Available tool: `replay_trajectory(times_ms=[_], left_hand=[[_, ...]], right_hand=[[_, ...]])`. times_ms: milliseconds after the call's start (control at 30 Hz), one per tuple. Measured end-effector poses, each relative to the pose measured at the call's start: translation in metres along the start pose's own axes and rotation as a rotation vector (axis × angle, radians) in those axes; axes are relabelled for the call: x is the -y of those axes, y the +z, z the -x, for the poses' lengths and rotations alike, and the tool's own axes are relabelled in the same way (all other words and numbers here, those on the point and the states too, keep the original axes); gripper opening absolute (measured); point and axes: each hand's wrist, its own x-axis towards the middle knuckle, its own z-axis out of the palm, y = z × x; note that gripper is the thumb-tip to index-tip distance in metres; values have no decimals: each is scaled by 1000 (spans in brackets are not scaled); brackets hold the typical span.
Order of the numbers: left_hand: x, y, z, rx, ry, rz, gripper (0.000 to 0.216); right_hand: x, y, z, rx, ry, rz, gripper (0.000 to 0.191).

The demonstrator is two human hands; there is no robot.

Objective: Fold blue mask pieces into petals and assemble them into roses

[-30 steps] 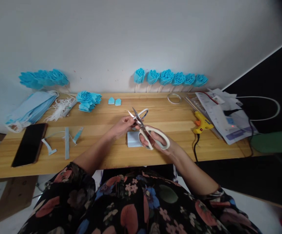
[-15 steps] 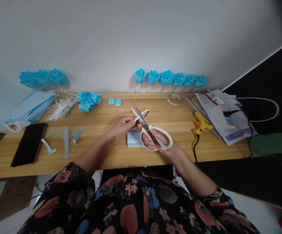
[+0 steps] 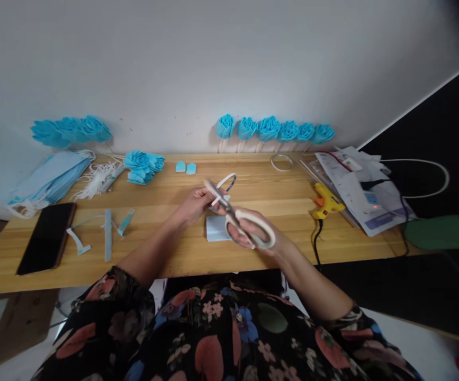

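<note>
My left hand is closed, fingertips pinching a narrow white ring that looks like a thin tape roll. A small pale piece shows by those fingers, too blurred to name. My right hand is wrapped through the cream handles of a pair of scissors. The scissors' blurred blades lie close together, pointing up and left, across the white strip at my left fingertips. Under my hands on the table sits a folded light-blue face mask piece, partly hidden by the scissors and right hand.
Blue flowers on stems lean along the wall, with more at left. Two small blue cut pieces and another white ring lie behind. A phone, face masks and a yellow glue gun flank the work.
The scissors' blades have come together from apart. Both hands and the white ring have shifted slightly left.
</note>
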Motion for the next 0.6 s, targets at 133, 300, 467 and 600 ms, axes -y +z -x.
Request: replay_trajectory(times_ms=[133,300,467,600], left_hand=[[-7,0,0,-39,14,30,39],[-16,5,2,-87,29,22,35],[-17,7,4,28,20,33,44],[-16,6,5,79,18,-3,46]], right_hand=[[-5,5,7,77,63,111,49],[-8,-14,20,63,-21,100,58],[-7,-30,26,30,-82,98,54],[-6,-31,24,30,-80,114,54]])
